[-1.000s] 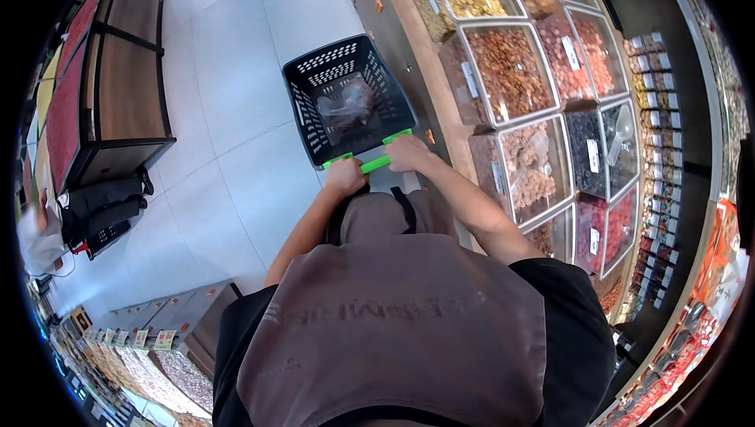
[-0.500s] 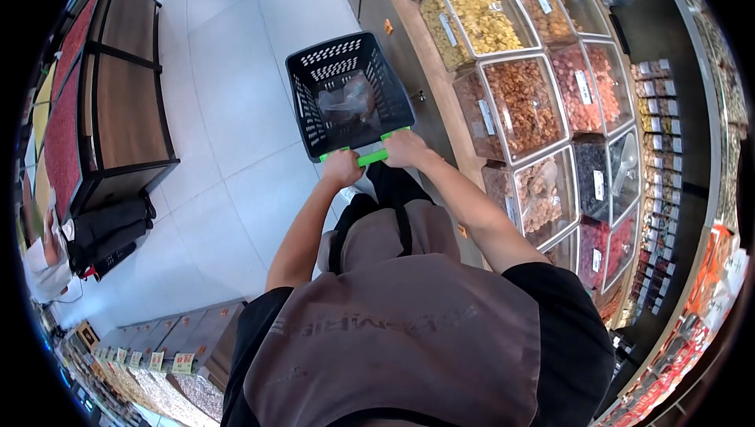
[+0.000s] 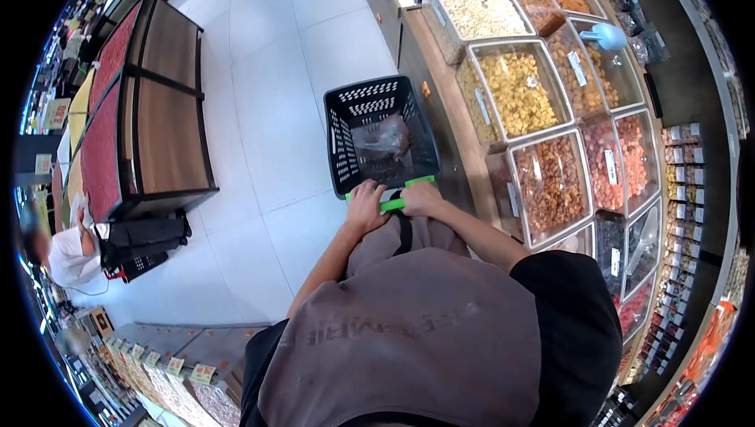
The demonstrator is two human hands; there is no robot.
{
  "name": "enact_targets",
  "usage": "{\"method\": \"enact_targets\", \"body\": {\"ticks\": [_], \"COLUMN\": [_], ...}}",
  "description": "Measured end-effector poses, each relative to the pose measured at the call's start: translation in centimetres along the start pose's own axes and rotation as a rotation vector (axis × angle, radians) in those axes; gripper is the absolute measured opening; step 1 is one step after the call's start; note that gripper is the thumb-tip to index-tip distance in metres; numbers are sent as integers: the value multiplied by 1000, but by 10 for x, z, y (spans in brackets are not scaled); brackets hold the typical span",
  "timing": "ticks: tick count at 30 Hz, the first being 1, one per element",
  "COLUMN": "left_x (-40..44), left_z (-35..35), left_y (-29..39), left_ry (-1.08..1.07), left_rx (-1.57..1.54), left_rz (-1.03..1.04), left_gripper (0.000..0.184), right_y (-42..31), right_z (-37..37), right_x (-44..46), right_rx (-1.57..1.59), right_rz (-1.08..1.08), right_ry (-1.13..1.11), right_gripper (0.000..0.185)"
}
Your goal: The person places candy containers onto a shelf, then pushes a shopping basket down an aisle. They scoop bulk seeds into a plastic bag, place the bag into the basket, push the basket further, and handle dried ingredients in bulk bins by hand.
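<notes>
Here's the basket [image 3: 425, 146], upright, a clear bag [image 3: 385, 138] lying inside; close along its right side runs the counter [image 3: 446, 71], lined with bins [image 3: 521, 95] of dried food, while pale floor [image 3: 263, 104] shows ahead and leftward. Farther left, there's the wooden stand [image 3: 167, 112], a person [image 3: 75, 259] beside its near end. Back at my grip, left hand [image 3: 365, 208] and right hand [image 3: 423, 200] are both wrapped around the green handle [image 3: 392, 205], the basket's body just beyond them.
</notes>
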State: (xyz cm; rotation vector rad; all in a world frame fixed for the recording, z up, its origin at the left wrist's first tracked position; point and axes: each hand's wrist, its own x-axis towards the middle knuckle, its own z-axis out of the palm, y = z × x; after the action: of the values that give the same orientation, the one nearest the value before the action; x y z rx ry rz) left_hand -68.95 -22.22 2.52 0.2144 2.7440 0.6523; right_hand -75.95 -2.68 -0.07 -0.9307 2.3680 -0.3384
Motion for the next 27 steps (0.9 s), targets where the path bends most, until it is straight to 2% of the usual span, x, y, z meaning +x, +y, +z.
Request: {"method": "enact_targets", "body": {"ticks": [1,4,5,6,8,9,11,16,23,27], "left_x": [9,41,48,55,69,73,82,114,152,172], "left_z": [-2,-8,-8,-11,-19,-21,-26,-48,-73,-72], "left_y": [-1,-9,-11,-10,-12,-14,-21,-30,-44,-65], "left_ry": [175,95,89,82,-190,-110,-134,-206,-335,-360], "left_rx": [2,50,122,123,21,56,66,117,132,122], "left_rz": [67,95,101,107,-135,-92,-90,-53,-27,-25], "left_gripper": [64,73,61,61,45,32,30,34,49,46], "right_y": [3,7,7,7,11,13,18,27,33,38], "right_z": [-5,-27,-34,-40,-41,-45,-54,-76,-101,-111], "right_x": [4,19,23,26,43,50,60,82,109,127], "right_rx": [-5,18,38,58,75,88,86,75,-4,-15], "right_rz": [5,-51,-27,-2,-6,-17,-24,-34,35,45], "right_ry": [9,3,11,18,39,62,65,80,13,45], "right_gripper": [25,24,25,26,25,24,24,24,24,24]}}
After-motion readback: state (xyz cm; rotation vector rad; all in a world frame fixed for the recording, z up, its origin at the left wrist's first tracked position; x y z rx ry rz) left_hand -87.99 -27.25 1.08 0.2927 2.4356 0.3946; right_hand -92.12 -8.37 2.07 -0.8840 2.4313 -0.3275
